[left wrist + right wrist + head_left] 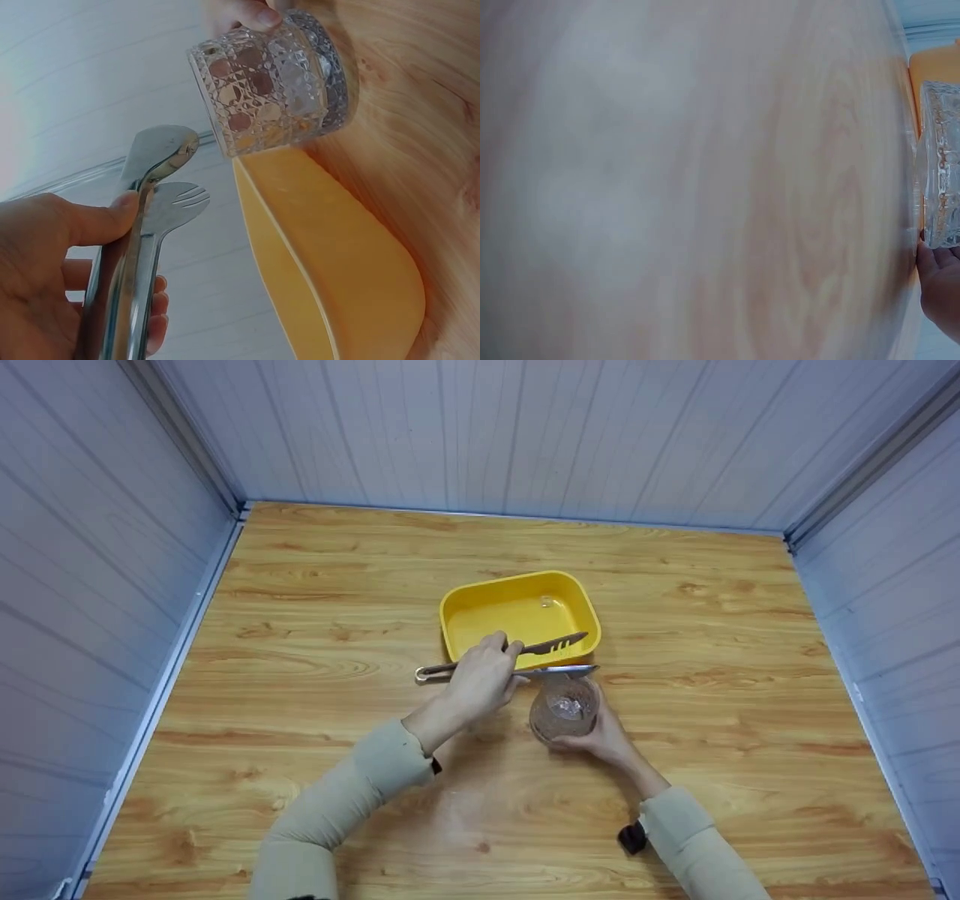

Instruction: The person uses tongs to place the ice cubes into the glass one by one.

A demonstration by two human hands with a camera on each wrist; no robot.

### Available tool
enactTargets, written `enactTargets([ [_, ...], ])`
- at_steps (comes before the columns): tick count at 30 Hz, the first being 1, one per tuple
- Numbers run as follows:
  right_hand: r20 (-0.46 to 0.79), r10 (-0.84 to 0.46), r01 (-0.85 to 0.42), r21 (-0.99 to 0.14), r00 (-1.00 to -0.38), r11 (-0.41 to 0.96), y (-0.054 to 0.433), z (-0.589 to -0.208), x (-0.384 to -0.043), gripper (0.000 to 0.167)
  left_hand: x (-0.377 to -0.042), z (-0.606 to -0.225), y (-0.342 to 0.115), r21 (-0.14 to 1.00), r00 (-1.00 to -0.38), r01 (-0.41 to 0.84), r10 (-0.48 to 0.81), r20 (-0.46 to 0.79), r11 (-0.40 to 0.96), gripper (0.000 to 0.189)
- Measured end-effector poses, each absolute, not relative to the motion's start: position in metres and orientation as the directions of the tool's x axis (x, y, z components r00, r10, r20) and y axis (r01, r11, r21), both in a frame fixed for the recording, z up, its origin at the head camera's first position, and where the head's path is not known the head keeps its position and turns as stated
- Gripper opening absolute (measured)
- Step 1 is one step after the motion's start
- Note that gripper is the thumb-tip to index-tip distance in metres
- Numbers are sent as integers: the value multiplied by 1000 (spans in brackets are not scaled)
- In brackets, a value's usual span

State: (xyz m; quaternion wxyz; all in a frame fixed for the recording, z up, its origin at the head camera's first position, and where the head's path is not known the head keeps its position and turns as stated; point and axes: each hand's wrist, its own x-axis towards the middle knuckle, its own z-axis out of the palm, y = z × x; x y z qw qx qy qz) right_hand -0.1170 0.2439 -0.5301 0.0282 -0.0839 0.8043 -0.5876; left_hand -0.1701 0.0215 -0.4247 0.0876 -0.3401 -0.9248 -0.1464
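Metal serving tongs (124,277), one arm forked and the other flat, are gripped in my left hand (482,675). Their tips stand apart, and nothing shows between them. In the head view the flat tip lies over the far rim of a clear patterned glass (564,709). My right hand (600,735) holds this glass from the right side, with the thumb at its near edge. Something clear and shiny shows inside the glass, too unclear to name. Just beyond is a yellow tray (480,591), and the forked arm hangs over its near right part. The right wrist view shows the glass only partly.
A small clear cube (546,601) lies inside the yellow tray, toward its far right. Pale panel walls (480,435) bound the wooden table (315,607) at the back and both sides.
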Motion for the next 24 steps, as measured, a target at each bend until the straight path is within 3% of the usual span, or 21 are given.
enactTargets([
  [24,35,-146,-84,-936,-989,342,243,-527,-115,98,-208,-440,26,325,-846,531,470,252,783,42],
])
